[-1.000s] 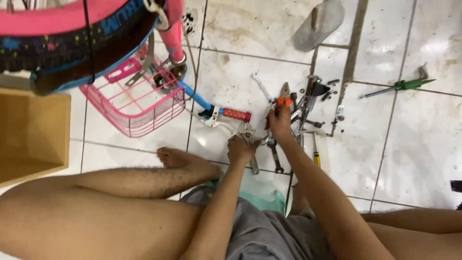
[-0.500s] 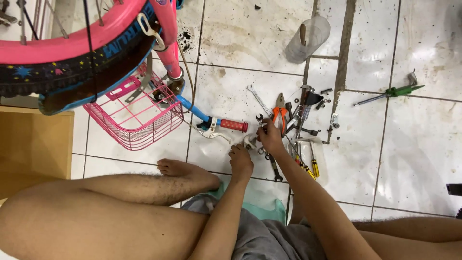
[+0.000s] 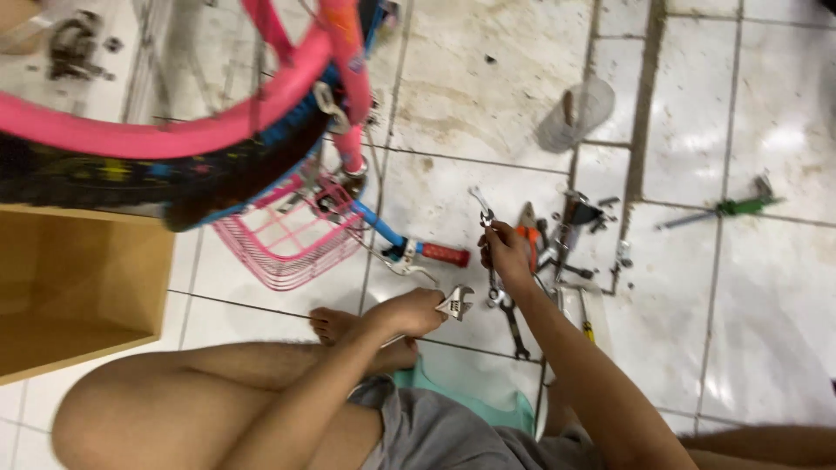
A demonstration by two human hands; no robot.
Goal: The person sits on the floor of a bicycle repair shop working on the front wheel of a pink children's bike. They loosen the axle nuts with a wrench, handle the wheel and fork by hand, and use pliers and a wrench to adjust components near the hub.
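Two hands over the tile floor, both busy. Left of the tool pile, a blurred pink bike runs off the frame above a pink basket. Left hand, just left of the pile, is clamped on an adjustable wrench. Right hand closes on a spanner at the pile's edge; its grip is partly hidden. Far right, a green screwdriver lies smeared.

A single head-worn camera looks steeply down from the seated person's eye height at the white tiled floor, tilted slightly. It sits close: bare knees fill the lower edge, the pink bicycle wheel crosses the upper left.
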